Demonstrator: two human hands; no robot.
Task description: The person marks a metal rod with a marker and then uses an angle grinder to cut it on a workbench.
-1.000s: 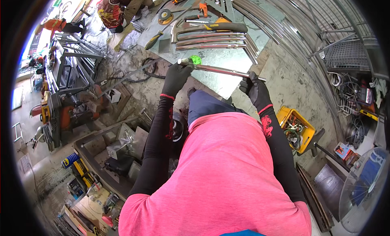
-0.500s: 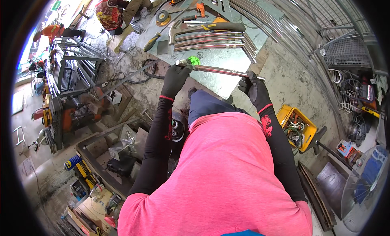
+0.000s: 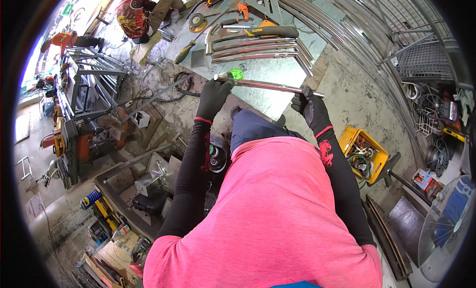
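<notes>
Wearing dark gloves, my left hand (image 3: 214, 98) and my right hand (image 3: 314, 111) hold a shiny metal tube (image 3: 270, 85) between them, one closed round each end. The tube lies nearly level, tilting slightly down to the right, over the near edge of a metal-topped work surface (image 3: 270, 105). A bright green round thing (image 3: 236, 73) shows just beside my left fingers. Beyond the tube, a stack of similar metal tubes (image 3: 258, 55) rests on the surface. A claw hammer (image 3: 272, 33) with a dark handle lies at the stack's far side.
A screwdriver (image 3: 185, 52) lies at the surface's left. Long metal bars (image 3: 342, 22) stretch along the right. On the floor to my right stands a yellow crate (image 3: 382, 161) of tools, with a fan (image 3: 446, 228) farther right. Another person (image 3: 134, 15) sits at far left.
My hands and the tube stay in nearly the same place. The surrounding view shifts only slightly.
</notes>
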